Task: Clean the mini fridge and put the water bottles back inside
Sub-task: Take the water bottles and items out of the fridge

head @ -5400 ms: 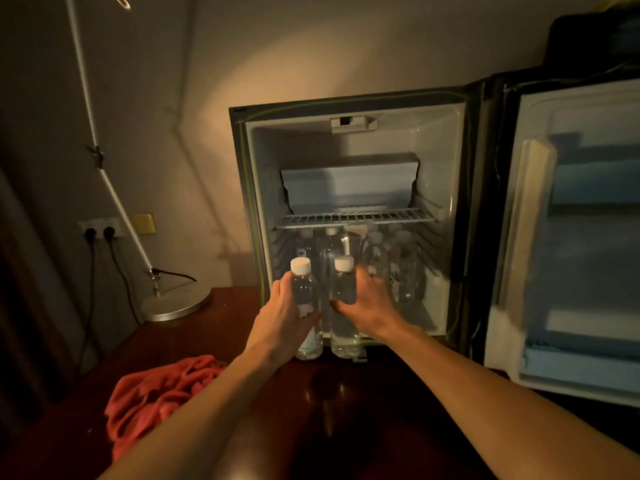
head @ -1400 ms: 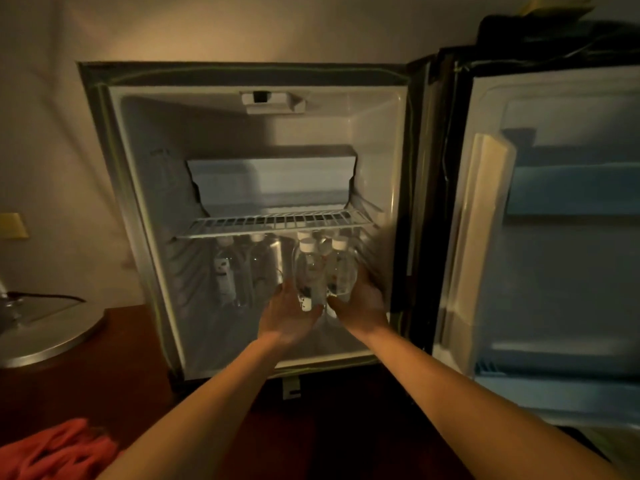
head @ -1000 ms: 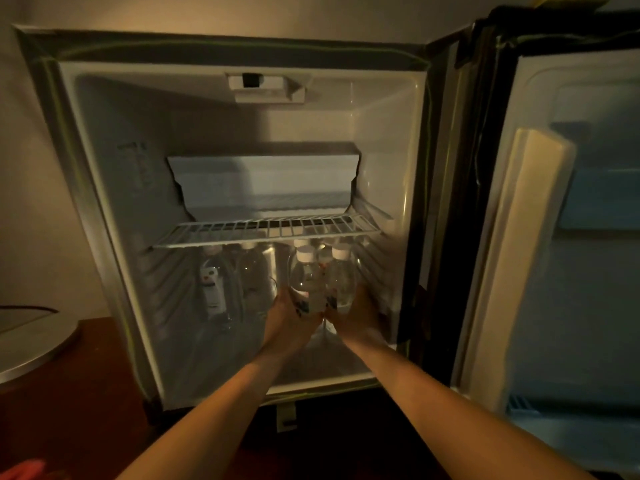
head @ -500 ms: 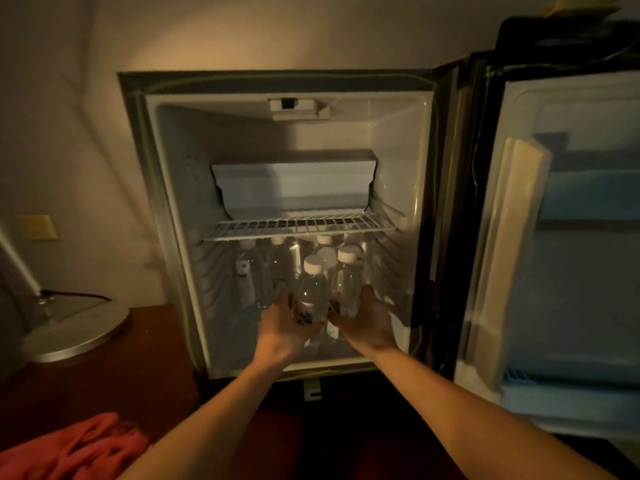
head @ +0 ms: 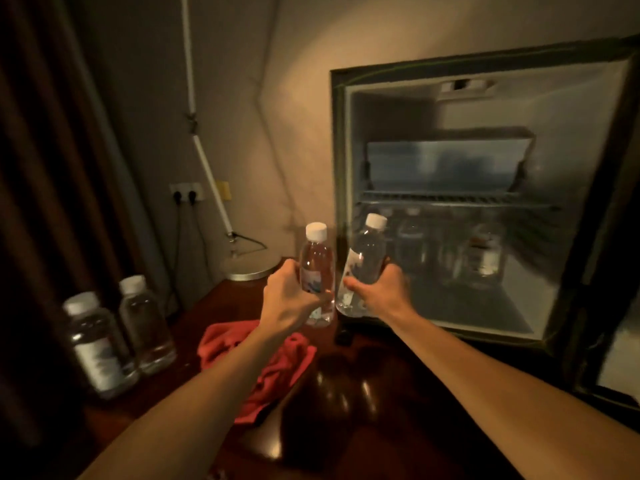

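Both hands now outside fridge (head: 450, 306) w/ two clear white-capped bottles (head: 317, 271).

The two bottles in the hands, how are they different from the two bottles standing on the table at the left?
The held bottles, one in the left hand and one in the right hand, are lifted off the table in front of the open fridge; the table bottles stand on the wood, untouched. The right-hand bottle tilts and the left-hand bottle is nearly straight; the table bottles stand upright. All four are clear with white caps.
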`<action>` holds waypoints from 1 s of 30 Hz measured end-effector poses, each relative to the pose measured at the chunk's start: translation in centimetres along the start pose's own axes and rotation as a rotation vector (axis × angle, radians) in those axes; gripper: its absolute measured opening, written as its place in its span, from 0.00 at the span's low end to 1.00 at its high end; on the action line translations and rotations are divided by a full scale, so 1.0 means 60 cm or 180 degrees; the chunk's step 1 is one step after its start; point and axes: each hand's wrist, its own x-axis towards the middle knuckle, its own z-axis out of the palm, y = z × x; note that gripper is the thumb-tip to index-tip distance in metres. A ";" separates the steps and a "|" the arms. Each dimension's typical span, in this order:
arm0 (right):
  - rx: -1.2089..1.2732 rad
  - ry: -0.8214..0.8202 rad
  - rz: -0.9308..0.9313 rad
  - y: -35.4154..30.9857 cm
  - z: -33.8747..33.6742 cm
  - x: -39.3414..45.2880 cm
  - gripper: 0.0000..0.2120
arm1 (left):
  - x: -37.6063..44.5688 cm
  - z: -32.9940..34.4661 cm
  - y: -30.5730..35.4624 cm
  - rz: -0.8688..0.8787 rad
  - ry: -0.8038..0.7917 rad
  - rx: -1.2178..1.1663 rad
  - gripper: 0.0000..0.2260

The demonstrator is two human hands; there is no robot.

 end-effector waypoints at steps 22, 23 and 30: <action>0.0386 -0.1464 -0.0675 -0.115 0.369 0.044 0.26 | 0.066 -0.172 -0.196 -0.1198 0.1003 0.0744 0.29; 0.0349 -0.1520 -0.0658 -0.110 0.383 0.050 0.25 | 0.072 -0.164 -0.204 -0.1310 0.0988 0.0724 0.30; 0.0295 -0.1915 -0.0706 -0.076 0.461 0.063 0.25 | 0.092 -0.136 -0.255 -0.1740 0.1070 0.0716 0.27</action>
